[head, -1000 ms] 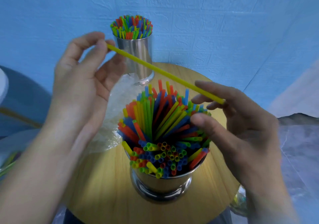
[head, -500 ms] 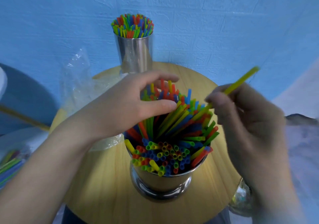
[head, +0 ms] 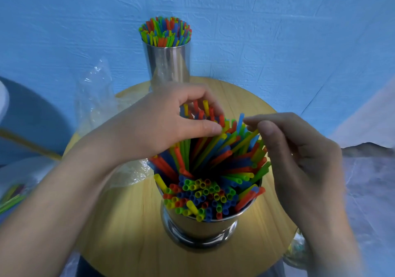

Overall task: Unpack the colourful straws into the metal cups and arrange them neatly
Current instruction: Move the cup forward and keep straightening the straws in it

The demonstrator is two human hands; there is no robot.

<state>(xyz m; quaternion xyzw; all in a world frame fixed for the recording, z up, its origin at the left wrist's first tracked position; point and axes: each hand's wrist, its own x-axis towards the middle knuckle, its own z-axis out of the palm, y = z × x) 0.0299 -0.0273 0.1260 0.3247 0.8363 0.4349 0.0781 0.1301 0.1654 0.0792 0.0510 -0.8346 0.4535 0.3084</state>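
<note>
Arranging | my left hand clasped straws in metal cup | my right hand pinched yellow straw | next, probably: seat it.

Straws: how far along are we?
Far cup looks done: full, upright. Near cup is full but splayed; left hand grips its straws, right hand pinches a yellow straw among them. Left: straightening these, plus loose straws at the left edge.
</note>
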